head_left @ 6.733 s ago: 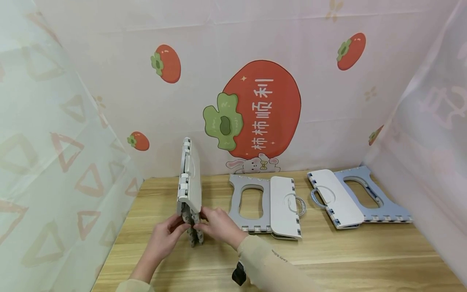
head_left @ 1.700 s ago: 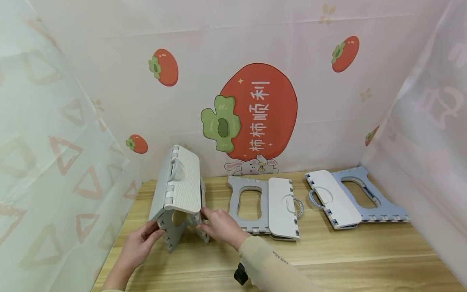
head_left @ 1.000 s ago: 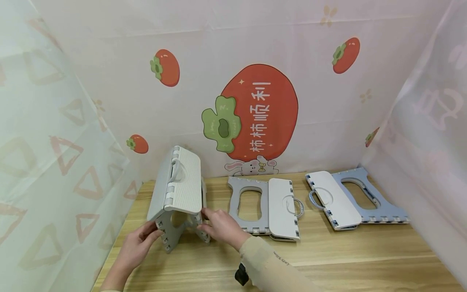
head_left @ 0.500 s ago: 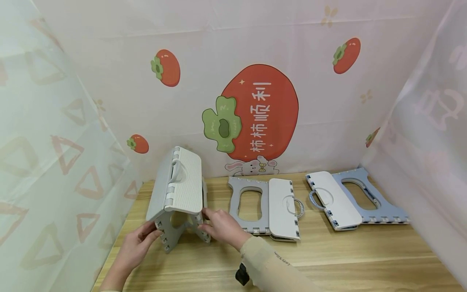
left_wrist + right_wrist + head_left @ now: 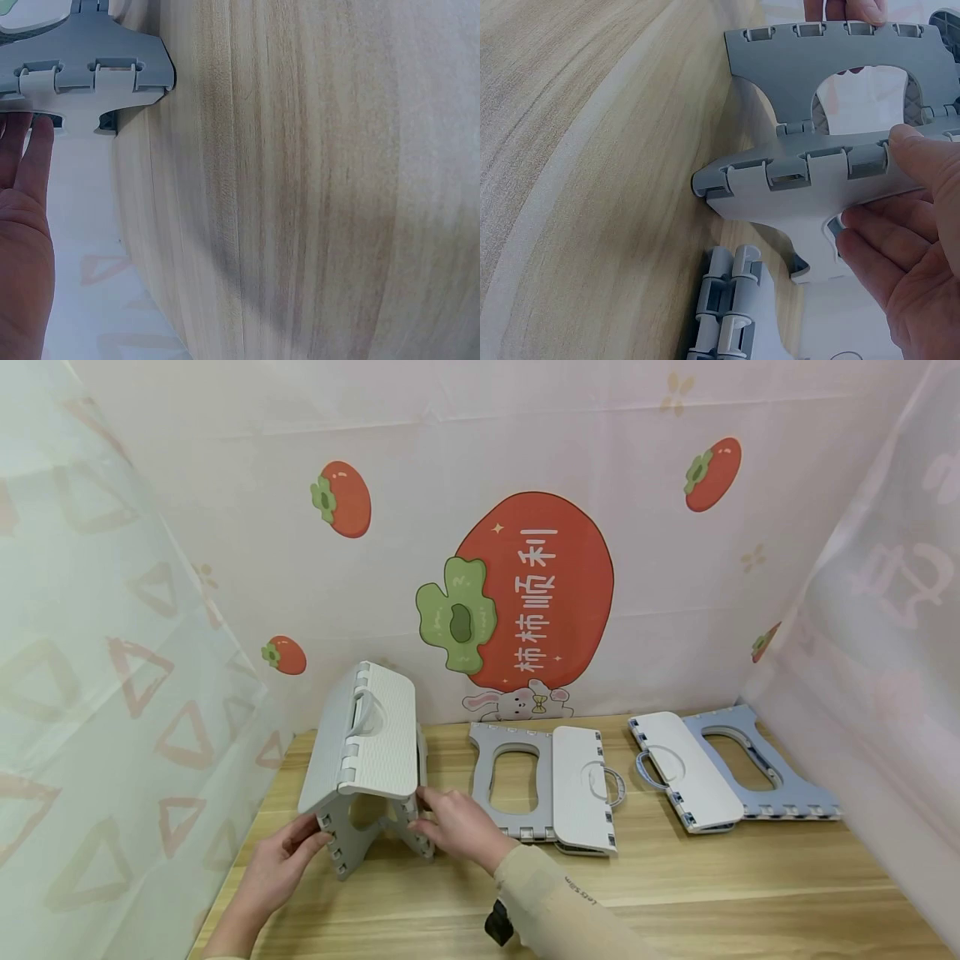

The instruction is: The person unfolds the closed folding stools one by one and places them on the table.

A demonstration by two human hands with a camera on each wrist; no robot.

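A grey and white folding step stool (image 5: 386, 731) stands on its legs at the table's left, partly unfolded. Its two top panels slope down from a raised ridge like a roof, and a small carry handle (image 5: 365, 714) shows at that ridge. My left hand (image 5: 276, 864) holds the left leg panel by its hinged edge, thumb in front. On the other side my right hand (image 5: 461, 828) pinches the right leg; in the right wrist view its thumb (image 5: 909, 146) lies on the hinged edge with the fingers behind the leg. Most left fingers are hidden behind the panel.
A folded grey and white stool (image 5: 581, 785) lies flat just right of my right hand. Further right lies a folded blue and white stool (image 5: 693, 768). Printed cloth walls (image 5: 667, 593) enclose the wooden table (image 5: 420, 918) at the back and sides.
Over several seconds the stool has gone from nearly folded flat to legs spread and top peaked, with my left hand moving left. During the last second the left side has spread slightly further.
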